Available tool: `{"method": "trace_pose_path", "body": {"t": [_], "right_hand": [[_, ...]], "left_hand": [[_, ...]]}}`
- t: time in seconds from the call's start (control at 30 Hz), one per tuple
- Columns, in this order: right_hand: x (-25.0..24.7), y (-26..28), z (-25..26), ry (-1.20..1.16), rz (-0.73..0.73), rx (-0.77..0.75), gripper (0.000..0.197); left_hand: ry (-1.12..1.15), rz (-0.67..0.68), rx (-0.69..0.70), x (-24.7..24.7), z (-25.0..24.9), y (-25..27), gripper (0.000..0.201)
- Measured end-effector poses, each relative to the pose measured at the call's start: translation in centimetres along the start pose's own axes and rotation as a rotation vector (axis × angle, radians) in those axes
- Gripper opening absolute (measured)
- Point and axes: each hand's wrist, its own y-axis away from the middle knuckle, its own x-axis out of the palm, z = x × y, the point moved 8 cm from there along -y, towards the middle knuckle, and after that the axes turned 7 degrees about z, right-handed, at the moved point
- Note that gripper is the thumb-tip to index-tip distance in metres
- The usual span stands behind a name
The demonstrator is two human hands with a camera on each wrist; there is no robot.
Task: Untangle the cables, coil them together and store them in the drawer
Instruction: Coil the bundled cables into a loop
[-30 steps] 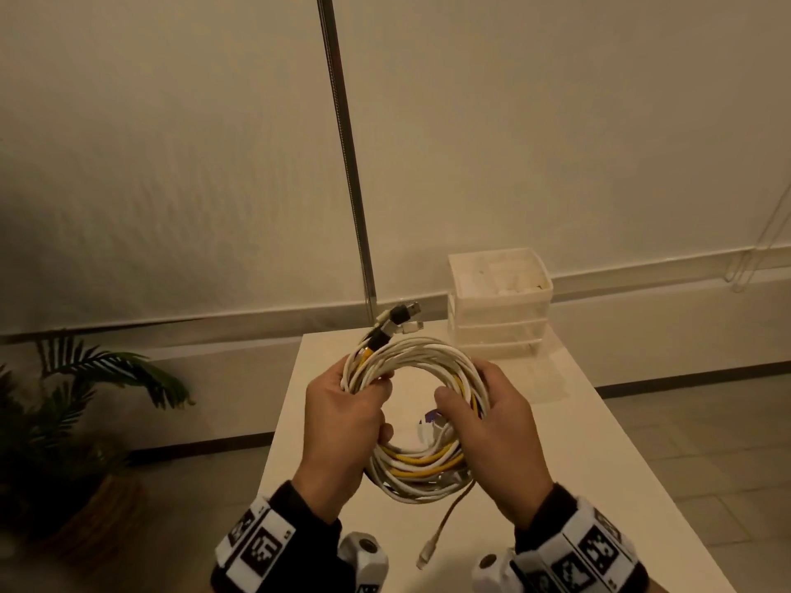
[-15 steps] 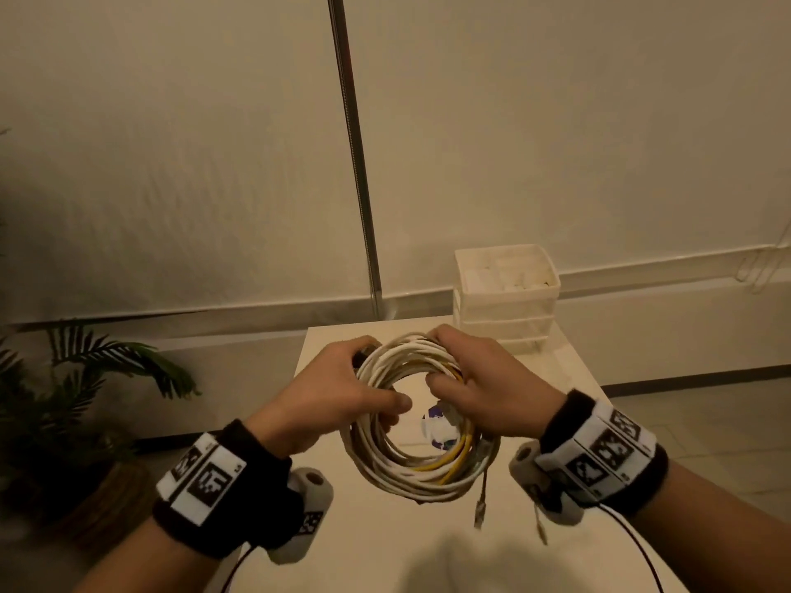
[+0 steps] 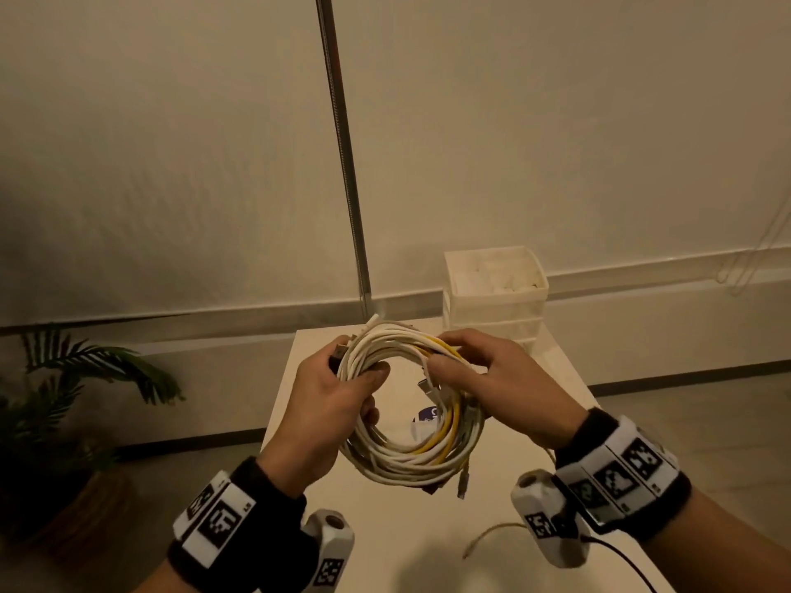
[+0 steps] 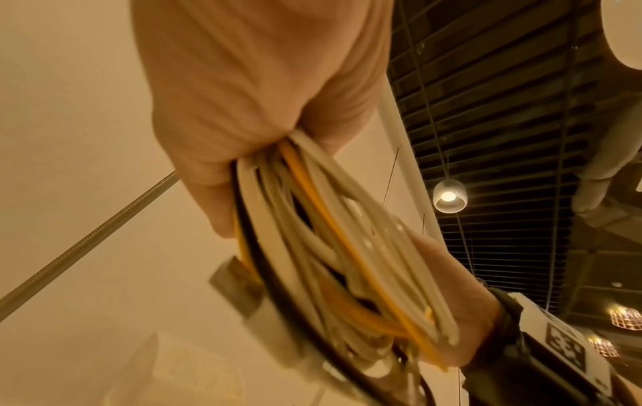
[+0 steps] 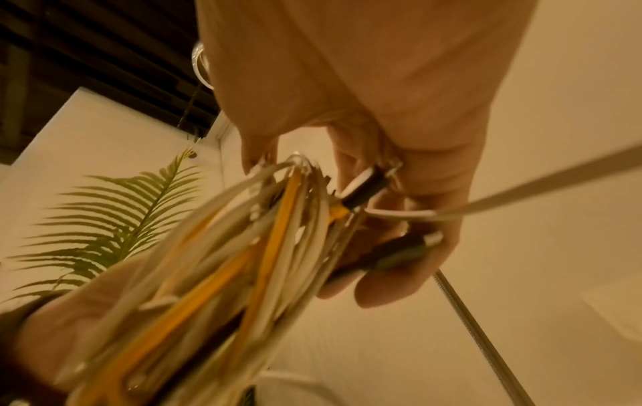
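A round coil of white and yellow cables hangs in the air over the white table. My left hand grips its left side, thumb through the ring. My right hand pinches the upper right of the coil with thumb and fingers. Loose plug ends dangle from the bottom of the coil. In the left wrist view the cable bundle runs out of my closed fist. The right wrist view shows the coil edge-on, with a black plug lying against my fingers. The white drawer unit stands at the table's far end, its drawers closed.
A metal pole rises behind the table against the pale wall. A potted palm stands on the floor at the left. A thin black lead runs from my right wrist camera across the table's near right corner.
The coil has tipped and turned between my hands. My right hand has shifted from the coil's right side to its upper right, and my left hand has regripped the left side.
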Motion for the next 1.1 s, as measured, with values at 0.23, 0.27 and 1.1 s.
{"method": "trace_pose_path", "body": {"t": [0.23, 0.27, 1.1], "right_hand": [[-3.7, 0.2, -2.7, -0.285, -0.087, 0.077, 0.054], [-4.0, 0.6, -3.5, -0.335, -0.133, 0.099, 0.054], [6.4, 1.6, -5.2, -0.854, -0.412, 0.131, 0.062]], "left_hand": [[0.117, 0.11, -0.018, -0.3, 0.4, 0.1, 0.02], [0.144, 0.107, -0.017, -0.5, 0.5, 0.2, 0.02], [0.58, -0.44, -0.037, 2.7, 3.8, 1.5, 0.016]]}}
